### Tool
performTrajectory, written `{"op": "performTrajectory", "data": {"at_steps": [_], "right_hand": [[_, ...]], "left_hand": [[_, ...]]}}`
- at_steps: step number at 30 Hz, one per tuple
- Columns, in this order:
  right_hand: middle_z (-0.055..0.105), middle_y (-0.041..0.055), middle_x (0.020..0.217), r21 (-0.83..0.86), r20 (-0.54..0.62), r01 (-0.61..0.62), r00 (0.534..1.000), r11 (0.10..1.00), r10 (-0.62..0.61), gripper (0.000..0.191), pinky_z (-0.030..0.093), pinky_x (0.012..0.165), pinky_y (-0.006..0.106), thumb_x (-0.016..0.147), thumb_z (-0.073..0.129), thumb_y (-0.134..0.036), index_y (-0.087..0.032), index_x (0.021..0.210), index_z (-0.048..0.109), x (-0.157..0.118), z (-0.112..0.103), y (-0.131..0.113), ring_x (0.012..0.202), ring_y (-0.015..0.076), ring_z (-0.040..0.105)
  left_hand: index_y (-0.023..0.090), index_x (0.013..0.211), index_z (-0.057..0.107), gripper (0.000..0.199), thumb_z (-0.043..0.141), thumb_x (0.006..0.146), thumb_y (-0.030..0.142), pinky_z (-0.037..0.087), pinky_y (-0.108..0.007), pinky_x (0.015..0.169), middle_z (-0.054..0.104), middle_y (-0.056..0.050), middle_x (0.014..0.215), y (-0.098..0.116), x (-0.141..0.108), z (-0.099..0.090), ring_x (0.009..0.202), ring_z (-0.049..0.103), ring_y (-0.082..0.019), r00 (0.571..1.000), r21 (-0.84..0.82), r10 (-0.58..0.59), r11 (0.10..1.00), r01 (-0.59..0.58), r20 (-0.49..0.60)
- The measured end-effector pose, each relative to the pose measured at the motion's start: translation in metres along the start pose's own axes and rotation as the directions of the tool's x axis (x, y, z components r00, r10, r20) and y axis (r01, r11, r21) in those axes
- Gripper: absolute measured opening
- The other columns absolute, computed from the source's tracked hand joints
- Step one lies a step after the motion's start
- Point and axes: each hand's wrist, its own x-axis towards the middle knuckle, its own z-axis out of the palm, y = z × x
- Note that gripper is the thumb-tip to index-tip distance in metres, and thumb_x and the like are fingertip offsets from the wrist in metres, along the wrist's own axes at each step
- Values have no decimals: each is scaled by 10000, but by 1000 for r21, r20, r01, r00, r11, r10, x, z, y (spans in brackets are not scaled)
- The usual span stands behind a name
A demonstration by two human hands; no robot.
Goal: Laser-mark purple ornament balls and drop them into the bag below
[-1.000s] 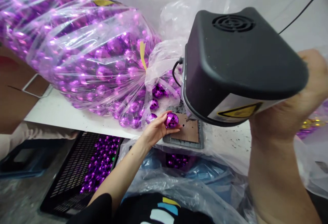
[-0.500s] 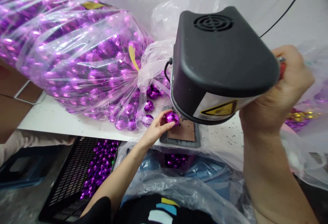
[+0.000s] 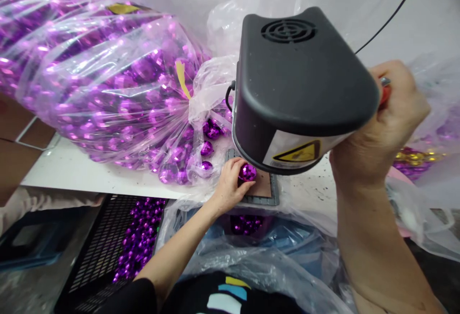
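Note:
My left hand (image 3: 230,184) pinches a shiny purple faceted bauble (image 3: 247,172) between thumb and fingers, over a brown pad (image 3: 264,187) set in a grey base plate (image 3: 273,194). Above the bauble's right side looms the black housing (image 3: 305,84) of a bench machine, with a round vent on top and a yellow warning label (image 3: 298,151). My right hand (image 3: 395,108) is closed round the machine's red-ended handle (image 3: 385,94) at the right of the housing. The housing hides what lies beneath it.
A large clear bag (image 3: 100,79) full of purple baubles lies on the white table (image 3: 89,175), with a few loose baubles (image 3: 206,148) near its mouth. Below are a black crate (image 3: 89,242) and a plastic-lined container (image 3: 287,242), both holding purple pieces. Another bag (image 3: 442,127) stands at right.
My left hand has come farther in over the pad, and the bauble sits slightly lower and to the right. My right hand stays on the handle. The whole view has shifted a little.

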Motion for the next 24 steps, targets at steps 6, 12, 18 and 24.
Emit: {"op": "performTrajectory", "data": {"at_steps": [6, 12, 18, 24], "right_hand": [[311, -55, 617, 20, -5, -5, 1000, 1000, 5, 360, 231, 618, 182, 950, 479, -422, -114, 764, 476, -1, 0, 0, 635, 0, 325], [321, -49, 627, 22, -4, -13, 1000, 1000, 13, 371, 227, 605, 181, 942, 501, -439, -110, 773, 508, 0, 0, 2, 630, 1, 324], [398, -44, 647, -21, -11, 59, 998, 998, -59, 410, 275, 606, 153, 973, 441, -466, -106, 807, 542, -7, -6, 0, 636, -14, 357], [585, 22, 717, -18, -134, 299, 945, 954, -299, 312, 450, 653, 228, 906, 569, -406, -114, 829, 650, -48, -22, 10, 698, 77, 587]], "left_hand": [[198, 1159, 583, 400, 746, 807, 297, 442, -472, 999, 661, -88, 1139, 5, 5, 15, 1128, 575, -297, 996, 33, -86, 996, 85, 24], [192, 1228, 548, 411, 693, 866, 323, 331, -529, 1123, 641, -108, 1238, 2, -1, 18, 1199, 550, -290, 999, 2, -34, 999, 34, 33], [178, 1230, 550, 384, 657, 890, 319, 275, -590, 1161, 635, -133, 1238, 5, 0, 16, 1213, 545, -301, 998, -14, -27, 1000, 28, 59], [216, 1226, 574, 340, 610, 918, 355, 150, -624, 1216, 619, -122, 1293, 2, -2, 19, 1267, 518, -304, 996, -45, -29, 998, 33, 88]]}}
